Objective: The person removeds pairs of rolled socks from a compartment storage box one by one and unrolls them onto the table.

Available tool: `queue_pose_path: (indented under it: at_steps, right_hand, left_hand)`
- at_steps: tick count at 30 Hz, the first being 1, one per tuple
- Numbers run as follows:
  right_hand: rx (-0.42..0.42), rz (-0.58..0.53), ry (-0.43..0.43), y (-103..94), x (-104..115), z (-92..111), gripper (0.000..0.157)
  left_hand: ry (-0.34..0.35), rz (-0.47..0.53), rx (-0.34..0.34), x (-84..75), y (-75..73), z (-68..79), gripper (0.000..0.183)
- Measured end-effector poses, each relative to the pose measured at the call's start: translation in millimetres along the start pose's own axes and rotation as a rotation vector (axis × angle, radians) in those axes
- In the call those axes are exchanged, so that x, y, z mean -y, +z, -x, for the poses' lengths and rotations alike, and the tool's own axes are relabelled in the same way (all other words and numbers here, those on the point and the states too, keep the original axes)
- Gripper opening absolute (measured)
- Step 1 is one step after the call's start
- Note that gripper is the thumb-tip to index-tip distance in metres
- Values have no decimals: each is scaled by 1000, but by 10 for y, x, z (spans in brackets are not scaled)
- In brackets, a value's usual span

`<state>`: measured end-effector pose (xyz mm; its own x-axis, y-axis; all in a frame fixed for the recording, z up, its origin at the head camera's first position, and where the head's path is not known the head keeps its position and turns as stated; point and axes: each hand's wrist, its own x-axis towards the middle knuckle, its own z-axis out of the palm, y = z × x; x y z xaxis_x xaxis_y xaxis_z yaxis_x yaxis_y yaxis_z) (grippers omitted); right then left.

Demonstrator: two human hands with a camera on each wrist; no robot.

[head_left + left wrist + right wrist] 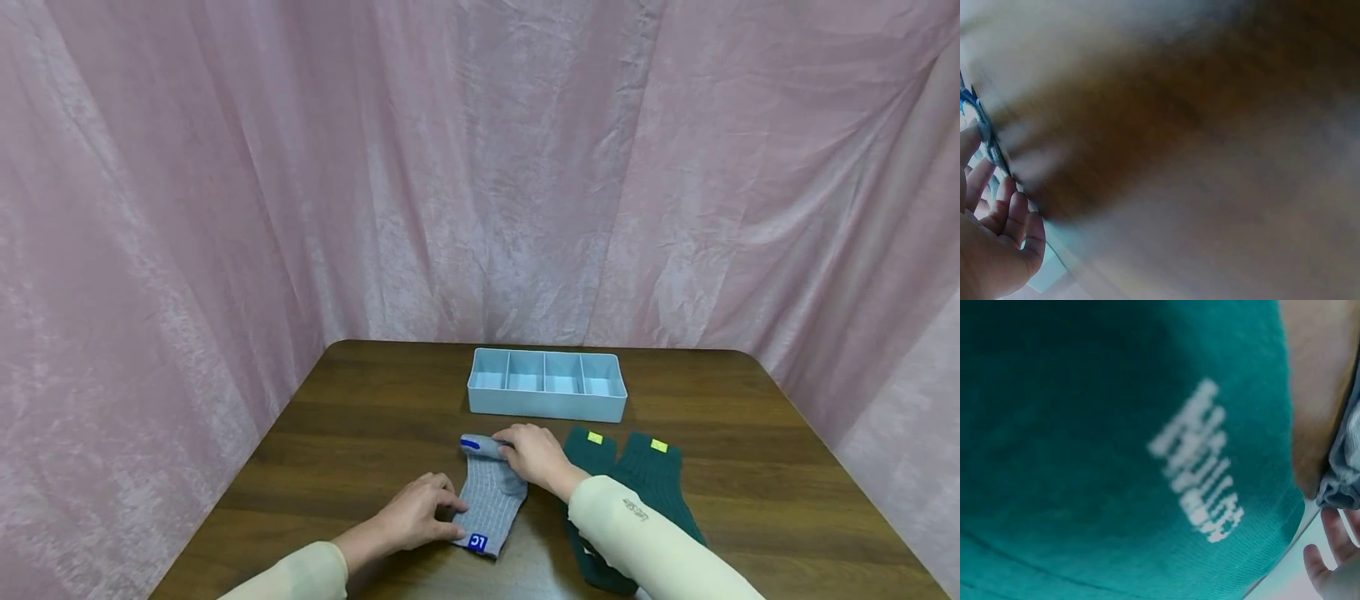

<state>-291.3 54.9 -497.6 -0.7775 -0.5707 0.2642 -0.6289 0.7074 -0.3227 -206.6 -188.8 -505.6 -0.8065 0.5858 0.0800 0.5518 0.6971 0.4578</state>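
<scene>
A grey ribbed sock (pixel 491 500) lies flat in the middle of the table, its far end folded over toward me. A blue label with white letters marks its near end; whether a second sock lies beneath, I cannot tell. My left hand (pixel 422 510) touches the near left edge with thumb and fingertips a little apart. At the far fold, my right hand (pixel 536 454) holds the fabric between thumb and fingers. Two green socks (pixel 651 475) with yellow labels lie to the right, partly hidden beneath my right forearm. One fills much of the right wrist view.
Behind the socks stands a light blue box (pixel 547 406) with several compartments in a row. The brown wooden table (pixel 360 417) has rounded far corners. Pink curtains (pixel 480 183) hang beyond it and along the sides.
</scene>
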Motion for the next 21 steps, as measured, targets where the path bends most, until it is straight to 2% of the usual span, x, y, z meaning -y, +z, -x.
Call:
queue_pose_path:
  at_steps: [4,7,10,12,16,18,21]
  right_hand:
    - [-26,-51,54,-14,-28,-24,24]
    - [-79,-50,63,-27,-40,-11,26]
    - [-136,-22,7,-46,-47,18,26]
    - [-153,15,-72,-51,-60,31,24]
    - [-129,90,-222,-46,-94,48,22]
    - [-95,100,-236,-38,-106,57,23]
    - [-28,96,-191,-22,-119,66,29]
  left_hand:
    - [3,5,0,5,0,0,34]
    - [4,9,1,10,0,-1,34]
    - [6,5,-2,11,-2,-1,35]
    - [1,1,-3,13,-4,1,35]
    - [-8,-2,1,20,-7,3,34]
    - [-6,-1,1,22,-2,3,34]
    - [-6,-1,6,22,10,2,35]
